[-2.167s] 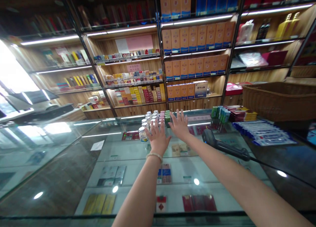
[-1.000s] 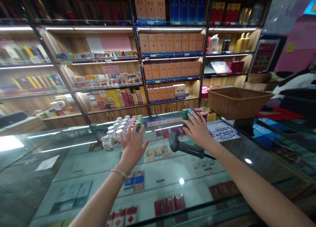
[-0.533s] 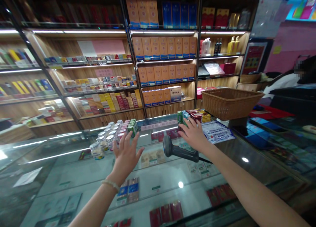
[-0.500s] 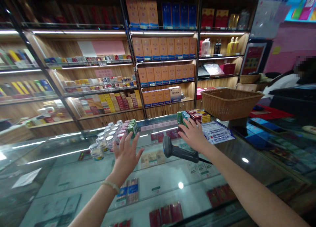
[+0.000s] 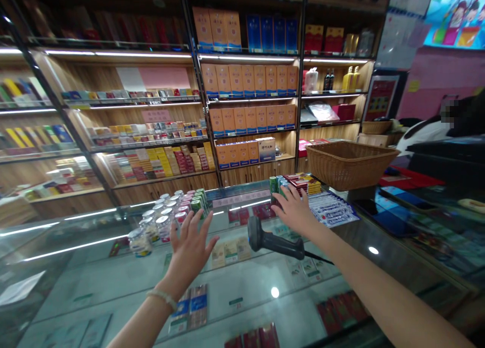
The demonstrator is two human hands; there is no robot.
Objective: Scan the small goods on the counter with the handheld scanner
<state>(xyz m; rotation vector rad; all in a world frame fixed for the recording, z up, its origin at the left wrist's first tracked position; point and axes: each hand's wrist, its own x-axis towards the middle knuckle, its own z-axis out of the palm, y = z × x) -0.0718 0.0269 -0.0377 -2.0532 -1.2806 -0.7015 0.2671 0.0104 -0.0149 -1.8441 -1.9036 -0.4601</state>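
Glass counter (image 5: pixel 109 287): my left hand (image 5: pixel 189 249) and right hand (image 5: pixel 296 212) spread; toppling risk.
Handheld scanner (image 5: pixel 278 243) between them; a low sweep could knock it. White-lidded jars (image 5: pixel 162 221) near left fingers, green tubes (image 5: pixel 273 184) near right: a fingertip brush could topple either.

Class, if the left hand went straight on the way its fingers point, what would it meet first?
The left hand would probably meet the pink and green containers just ahead, though its height over the glass counter is unclear.
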